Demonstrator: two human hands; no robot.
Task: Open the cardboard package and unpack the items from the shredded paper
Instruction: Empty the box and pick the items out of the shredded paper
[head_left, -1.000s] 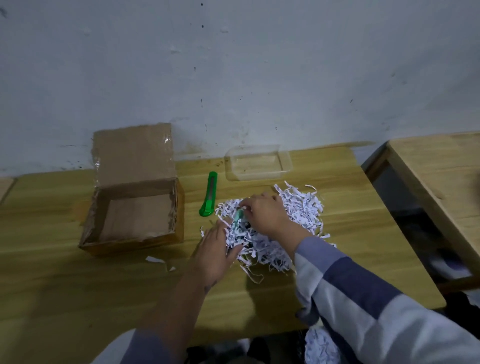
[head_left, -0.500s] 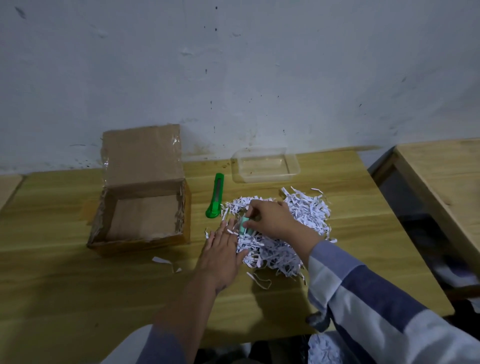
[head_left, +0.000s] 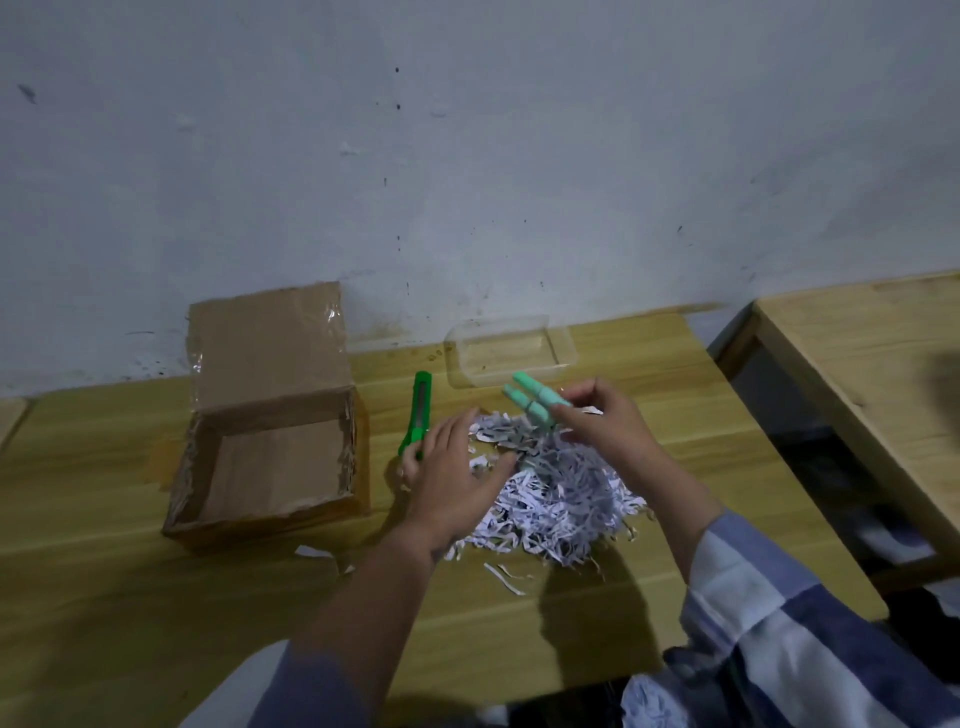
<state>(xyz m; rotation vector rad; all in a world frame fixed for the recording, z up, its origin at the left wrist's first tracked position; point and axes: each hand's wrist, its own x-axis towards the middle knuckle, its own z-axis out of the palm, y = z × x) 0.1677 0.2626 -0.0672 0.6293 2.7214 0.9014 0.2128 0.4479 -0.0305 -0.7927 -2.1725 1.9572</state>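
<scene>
We see the right hand (head_left: 605, 423) raised just above the far edge of the shredded paper (head_left: 556, 493), its fingers and thumb pinching two mint-green pens (head_left: 535, 402) (pens or markers, we cannot tell which) by their near ends, so that the free ends point up and to the left toward the clear plastic tray (head_left: 511, 356). The left hand (head_left: 449, 483) lies flat with fingers straight and spread, palm down on the left side of the paper heap, holding nothing. The heap sits on the wooden table (head_left: 130, 597), in front of the tray and to the right of the cardboard box (head_left: 270, 415). We find the box open, its flap standing up against the wall (head_left: 467, 156), with torn tape along its rims. A green box cutter (head_left: 418, 410) lies between the box and the paper, its near end just beside the left hand's fingers. A few stray paper strips (head_left: 504, 577) lie near the front of the heap. A second wooden table (head_left: 872, 353) stands at the right.
</scene>
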